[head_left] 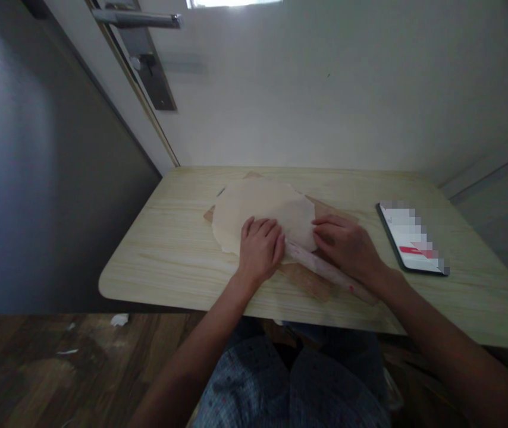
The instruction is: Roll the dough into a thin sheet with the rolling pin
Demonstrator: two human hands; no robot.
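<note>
A thin, roundish, pale sheet that looks like rolled-out dough [265, 199] lies flat on the table. My left hand [260, 246] rests palm down on its near part, fingers side by side and slightly bent. A pale rolling pin [316, 264] with a red mark slants from beside my left thumb down to the right, under my right wrist; its left end is partly hidden by my left hand. At the sheet's right edge my right hand [343, 241] is closed, fingertips pinching the rim. Brown paper-like material [310, 282] sticks out from beneath the sheet.
A phone [412, 241] with a lit screen lies at the right on the light wooden table [160, 238]. Behind stands a white door [281, 89] with a metal handle [147, 19]. A grey surface [57, 178] rises at the left. White scraps [119, 320] lie on the floor.
</note>
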